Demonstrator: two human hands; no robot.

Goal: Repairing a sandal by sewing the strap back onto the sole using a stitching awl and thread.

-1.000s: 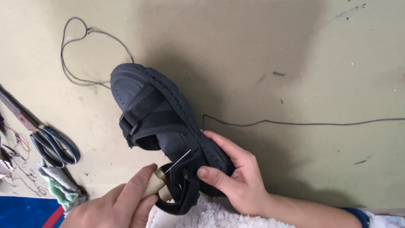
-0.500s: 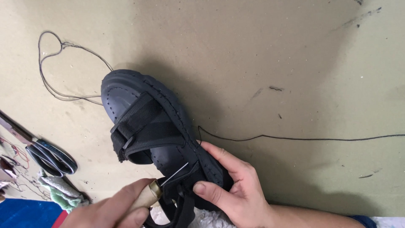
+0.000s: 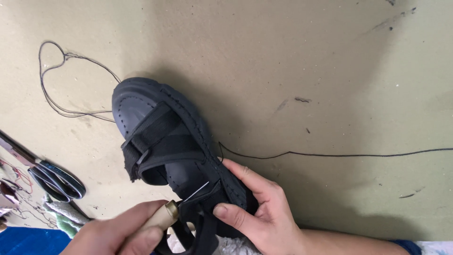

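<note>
Shifted: black sandal (image 3: 165,151) sits slightly further right on desk | left hand (image 3: 118,231) clamped on awl (image 3: 181,203) (needle entering sole edge) | right hand (image 3: 257,208) pinches heel, steadying it | thread (image 3: 339,154) trails toward right edge.

The black strappy sandal with a stitched rubber sole (image 3: 174,156) sat a little farther from the black-handled scissors (image 3: 56,179) than a second earlier, its toe turned slightly away from them. The left hand (image 3: 118,233) slid lower along the wooden-handled awl (image 3: 165,216), showing more of the pale handle. Beside the scissors, the right hand (image 3: 264,212) had shifted its thumb nearer the awl's needle.
</note>
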